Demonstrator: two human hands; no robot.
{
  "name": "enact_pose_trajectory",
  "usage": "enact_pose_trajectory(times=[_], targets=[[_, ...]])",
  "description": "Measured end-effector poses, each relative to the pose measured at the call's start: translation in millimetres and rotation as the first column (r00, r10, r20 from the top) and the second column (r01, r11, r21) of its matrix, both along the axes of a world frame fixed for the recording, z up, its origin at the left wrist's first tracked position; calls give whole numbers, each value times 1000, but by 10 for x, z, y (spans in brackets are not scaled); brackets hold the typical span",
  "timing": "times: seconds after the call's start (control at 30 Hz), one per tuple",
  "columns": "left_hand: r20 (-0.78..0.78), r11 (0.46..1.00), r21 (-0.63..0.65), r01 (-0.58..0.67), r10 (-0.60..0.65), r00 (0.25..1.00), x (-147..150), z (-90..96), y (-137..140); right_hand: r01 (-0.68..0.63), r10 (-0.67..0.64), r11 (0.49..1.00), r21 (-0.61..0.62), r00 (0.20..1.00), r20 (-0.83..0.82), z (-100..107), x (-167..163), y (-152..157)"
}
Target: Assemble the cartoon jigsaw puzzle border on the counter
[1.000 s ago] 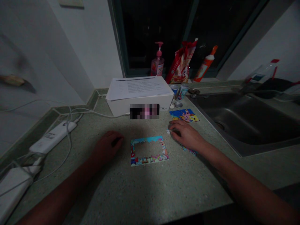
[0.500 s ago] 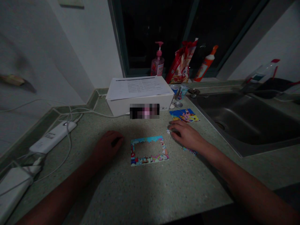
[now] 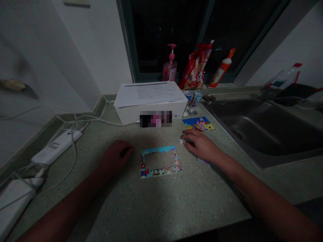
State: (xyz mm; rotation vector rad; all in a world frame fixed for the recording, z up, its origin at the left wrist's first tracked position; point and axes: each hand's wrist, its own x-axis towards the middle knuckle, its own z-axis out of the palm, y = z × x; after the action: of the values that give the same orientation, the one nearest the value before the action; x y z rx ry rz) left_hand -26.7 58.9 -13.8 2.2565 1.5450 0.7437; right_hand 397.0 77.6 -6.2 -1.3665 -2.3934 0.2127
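A cartoon puzzle frame with a colourful border and a bare middle lies flat on the counter between my hands. To its left rests my left hand, loosely curled, thumb apart from the fingers and nothing visible in it. My right hand lies low over the counter at the frame's upper right, fingers stretched out. A small whitish puzzle piece shows by its fingertips; whether they touch it I cannot tell. More colourful pieces stick out from under the right hand, partly hidden. Just beyond it lies a blue and yellow cartoon picture card.
A white box with a printed sheet on top stands behind. Cans sit beside it, near the steel sink. Power strips and cables occupy the left. A pump bottle and red bag stand by the window.
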Motion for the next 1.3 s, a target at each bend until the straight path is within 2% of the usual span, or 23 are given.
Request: enact_pose_trajectory(times=[0.67, 1.17, 1.3], targets=[[-31, 1000, -5, 4, -4, 1000, -8, 20, 5, -20, 20, 1000, -5, 999, 29, 19, -10, -2], [-17, 1000, 4, 7, -7, 1000, -16, -8, 13, -20, 20, 1000, -19, 1000, -20, 7, 3, 11], [-33, 1000, -6, 5, -5, 999, -10, 6, 13, 16, -15, 1000, 14, 998, -59, 20, 86, 50]])
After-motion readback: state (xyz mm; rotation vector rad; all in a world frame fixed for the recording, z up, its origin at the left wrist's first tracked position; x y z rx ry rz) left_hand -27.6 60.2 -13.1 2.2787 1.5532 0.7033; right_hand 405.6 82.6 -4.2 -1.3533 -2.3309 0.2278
